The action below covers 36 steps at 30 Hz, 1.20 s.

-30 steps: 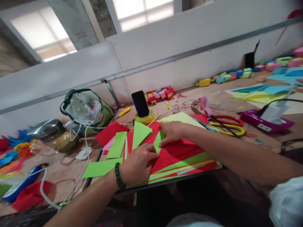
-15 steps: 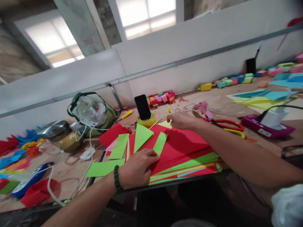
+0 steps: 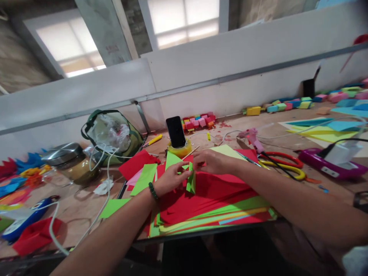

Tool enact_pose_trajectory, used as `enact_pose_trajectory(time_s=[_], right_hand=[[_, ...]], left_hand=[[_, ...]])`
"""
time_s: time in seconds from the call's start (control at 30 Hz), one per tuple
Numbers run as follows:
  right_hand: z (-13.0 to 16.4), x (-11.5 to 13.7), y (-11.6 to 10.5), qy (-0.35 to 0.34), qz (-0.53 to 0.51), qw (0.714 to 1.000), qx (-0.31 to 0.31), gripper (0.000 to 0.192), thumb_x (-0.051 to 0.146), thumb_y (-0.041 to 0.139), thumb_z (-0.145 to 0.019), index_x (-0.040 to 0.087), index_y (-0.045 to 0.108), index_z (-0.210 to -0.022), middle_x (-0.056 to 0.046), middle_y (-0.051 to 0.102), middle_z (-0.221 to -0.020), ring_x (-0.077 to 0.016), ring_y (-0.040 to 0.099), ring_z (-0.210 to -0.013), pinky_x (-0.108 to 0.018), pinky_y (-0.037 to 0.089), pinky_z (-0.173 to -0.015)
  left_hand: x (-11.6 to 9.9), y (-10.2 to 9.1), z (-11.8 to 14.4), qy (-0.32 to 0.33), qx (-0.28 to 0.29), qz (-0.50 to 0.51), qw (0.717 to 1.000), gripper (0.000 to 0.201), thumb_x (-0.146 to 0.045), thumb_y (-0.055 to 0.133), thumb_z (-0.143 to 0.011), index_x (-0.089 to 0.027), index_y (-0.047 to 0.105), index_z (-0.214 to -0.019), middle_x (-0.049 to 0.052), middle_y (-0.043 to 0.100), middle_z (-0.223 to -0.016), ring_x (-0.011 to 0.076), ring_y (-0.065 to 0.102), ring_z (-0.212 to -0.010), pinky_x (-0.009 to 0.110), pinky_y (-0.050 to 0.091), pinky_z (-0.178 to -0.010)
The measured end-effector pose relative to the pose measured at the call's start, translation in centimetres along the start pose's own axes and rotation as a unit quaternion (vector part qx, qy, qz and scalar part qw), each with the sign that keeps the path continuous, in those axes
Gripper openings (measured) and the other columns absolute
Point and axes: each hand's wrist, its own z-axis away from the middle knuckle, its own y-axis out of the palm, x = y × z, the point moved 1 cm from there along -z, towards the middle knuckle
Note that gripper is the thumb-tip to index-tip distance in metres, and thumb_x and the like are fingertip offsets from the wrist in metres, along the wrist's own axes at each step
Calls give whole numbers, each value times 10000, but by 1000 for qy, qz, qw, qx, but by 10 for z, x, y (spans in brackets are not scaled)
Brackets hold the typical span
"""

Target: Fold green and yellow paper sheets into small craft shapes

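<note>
Both of my hands grip a green paper strip [image 3: 191, 184], which stands folded above a stack of coloured sheets with red paper [image 3: 212, 199] on top. My left hand [image 3: 174, 177], with a green bead bracelet [image 3: 153, 191] at the wrist, pinches its left side. The fingers of my right hand [image 3: 208, 161] close on its upper right edge. Loose green pieces [image 3: 145, 178] lie left of the stack. A pale yellow sheet [image 3: 225, 151] is behind my right hand. Scissors [image 3: 283, 165] with red and yellow handles lie right of the stack.
A phone [image 3: 176, 132] leans on a yellow tape roll [image 3: 180, 148] at the back. A pink glue gun [image 3: 253, 138], a purple power strip [image 3: 327, 166] and cords occupy the right. On the left are a glass jar [image 3: 71, 165], a green bag [image 3: 115, 134] and a yellow cutter [image 3: 154, 140].
My left hand has lifted the green strip off the red paper, and it is now folded. My right hand has come down and left to grip it too.
</note>
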Motion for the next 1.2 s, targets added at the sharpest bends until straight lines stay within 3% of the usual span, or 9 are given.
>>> enact_pose_trajectory(time_s=[0.23, 0.37, 0.47, 0.53, 0.63, 0.73, 0.83, 0.97, 1.2], right_hand=[[0, 10, -1, 53, -12, 998, -26, 341, 57, 508, -729, 150, 575, -1051, -68, 633, -967, -169, 565, -779, -274, 420, -704], [-2, 10, 2, 94, -1, 995, -24, 158, 209, 487, -835, 152, 575, -954, -73, 625, -928, -185, 558, -814, -288, 411, -731], [-2, 7, 9, 134, 16, 990, -37, 227, 273, 583, -768, 140, 549, -949, -76, 619, -885, -193, 555, -772, -281, 406, -685], [-2, 5, 13, 139, 12, 989, -39, 285, 229, 608, -711, 135, 534, -970, -83, 621, -913, -197, 561, -784, -274, 410, -675], [-3, 6, 13, 135, -4, 990, -30, 324, 144, 603, -652, 145, 537, -969, -68, 631, -919, -181, 566, -760, -254, 409, -646], [-1, 9, 6, 124, -13, 992, 8, 213, 101, 557, -677, 163, 564, -881, -35, 639, -833, -153, 557, -697, -238, 390, -612], [2, 12, -5, 151, 8, 988, 26, 87, 224, 553, -764, 167, 573, -827, -33, 627, -754, -153, 541, -648, -247, 358, -566], [7, 19, -8, 183, 33, 978, 98, 392, 514, 654, -688, 195, 575, -901, -29, 641, -777, -185, 562, -648, -258, 338, -525], [10, 12, -8, 157, -18, 979, 127, 369, 129, 588, -642, 196, 599, -1004, -30, 678, -927, -177, 611, -765, -231, 398, -601]], left_hand=[[6, 3, 1, -44, 42, 162, 985, 727, -168, 600, -778, -190, 257, -1418, -51, 547, -737, 55, 554, -419, 154, 428, -406], [9, 9, 0, -48, 48, 172, 983, 828, -116, 600, -739, -223, 187, -1448, -62, 563, -686, 72, 575, -439, 150, 418, -424], [9, 12, 1, -10, 29, 97, 995, 761, -145, 598, -738, -205, 271, -1423, -35, 580, -736, 75, 559, -468, 187, 438, -457], [9, 12, 2, 54, -33, -23, 998, 694, -173, 623, -727, -180, 373, -1374, 14, 599, -837, 115, 584, -592, 256, 489, -560], [8, 9, 1, 151, -114, -174, 966, 606, -224, 664, -714, -150, 479, -1287, 105, 594, -1072, 226, 580, -939, 384, 487, -827], [8, 7, -1, 195, -89, -200, 956, 597, -240, 659, -731, -151, 469, -1290, 130, 568, -1218, 260, 515, -1119, 413, 413, -968], [7, 9, -2, 187, -45, -220, 956, 604, -273, 641, -757, -166, 451, -1320, 102, 629, -1118, 237, 573, -1008, 380, 441, -905], [4, 10, 1, 163, -43, -292, 941, 344, -290, 607, -780, -195, 639, -1109, 54, 639, -868, 203, 581, -820, 325, 447, -775], [7, 4, 1, 149, -72, -296, 941, 108, -192, 563, -757, -173, 659, -710, 51, 607, -825, 186, 543, -817, 297, 402, -757]])
